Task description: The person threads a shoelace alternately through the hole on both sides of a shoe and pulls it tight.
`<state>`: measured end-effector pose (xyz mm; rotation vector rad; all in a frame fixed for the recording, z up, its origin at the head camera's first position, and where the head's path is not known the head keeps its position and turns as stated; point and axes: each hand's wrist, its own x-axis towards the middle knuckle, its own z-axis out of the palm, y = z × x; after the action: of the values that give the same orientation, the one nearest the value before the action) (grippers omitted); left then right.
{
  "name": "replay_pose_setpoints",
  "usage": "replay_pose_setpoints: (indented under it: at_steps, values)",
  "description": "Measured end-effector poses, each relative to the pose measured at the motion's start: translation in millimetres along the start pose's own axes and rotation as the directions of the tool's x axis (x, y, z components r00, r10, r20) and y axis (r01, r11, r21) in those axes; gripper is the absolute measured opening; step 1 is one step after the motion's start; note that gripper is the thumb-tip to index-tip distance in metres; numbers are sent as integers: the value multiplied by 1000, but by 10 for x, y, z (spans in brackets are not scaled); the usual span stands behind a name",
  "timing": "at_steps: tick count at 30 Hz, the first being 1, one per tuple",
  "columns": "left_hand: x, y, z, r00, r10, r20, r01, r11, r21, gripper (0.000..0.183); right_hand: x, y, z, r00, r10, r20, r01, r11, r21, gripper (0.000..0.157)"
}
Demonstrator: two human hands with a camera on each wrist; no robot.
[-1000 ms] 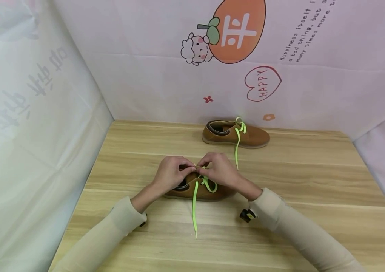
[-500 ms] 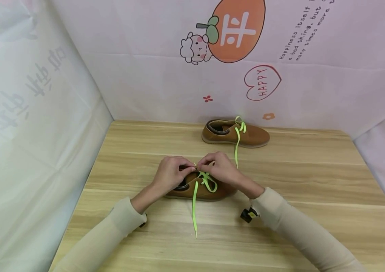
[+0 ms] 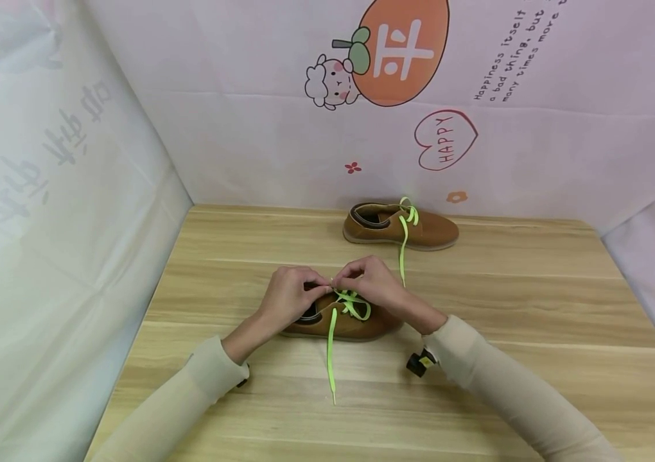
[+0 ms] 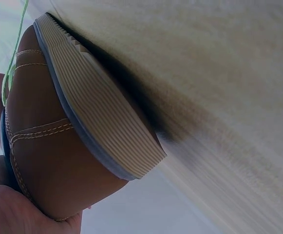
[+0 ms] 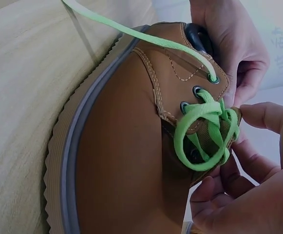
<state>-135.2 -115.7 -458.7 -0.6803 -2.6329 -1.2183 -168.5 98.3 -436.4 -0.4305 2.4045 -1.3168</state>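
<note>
A brown leather shoe [image 3: 356, 327] with a bright green shoelace [image 3: 356, 307] lies on the table, toe to the right. My left hand [image 3: 289, 295] pinches the edge of its far lace flap near the opening. Fingertips of my right hand [image 3: 376, 282] pinch the lace's end at the same flap, close against the left fingertips; a small tip pokes up between them. In the right wrist view, a lace loop [image 5: 182, 141] stands out over the eyelets. The shoe's heel and ribbed sole [image 4: 97, 97] fill much of the left wrist view. The fingers partly hide the pinched spot.
A second brown shoe [image 3: 434, 232] with green laces stands behind, near the printed white backdrop [image 3: 246, 128]. One loose lace end [image 3: 330, 366] trails from the near shoe over the wooden table [image 3: 506, 321] toward the front.
My right hand has shifted slightly left and up, closer to the left fingertips, baring more of the green lacing. The left hand and both shoes stay nearly in place.
</note>
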Motion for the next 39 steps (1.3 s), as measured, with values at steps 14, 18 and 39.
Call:
replay_pose_setpoints:
  at_steps: [14, 18, 39]
  values:
    - [2, 0, 1, 1000, -11, 2, 11, 1000, -19, 6, 51, -32, 2, 998, 42, 41, -45, 996, 73, 15]
    - [-1, 3, -3, 1000, -13, -1, 13, 1000, -24, 4, 63, -33, 12, 998, 56, 27, -58, 994, 90, 18]
    - [1, 4, -1, 1000, -13, 3, 13, 1000, 5, 5, 101, -65, -139, 993, 45, -109, 15, 869, 494, 21]
